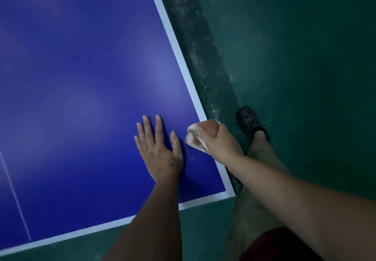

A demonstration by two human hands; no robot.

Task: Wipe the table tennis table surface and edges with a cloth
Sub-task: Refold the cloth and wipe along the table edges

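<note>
Blue table tennis table [81,77], white border, dusty green floor [305,47]. Left hand [160,150] flat, fingers spread. Right hand [219,140] clenches crumpled whitish-pink cloth [198,136], apparently touching the side edge.

Pretty dim shot overall, kind of murky. The blue surface [85,73] has soft pale patches of glare from lights overhead. The green floor [305,57] goes nearly black toward the right. A dark shadow sits under the left hand [160,150]. Everything's a bit soft and smeary, and the wide lens stretches the forearms at the bottom.
</note>
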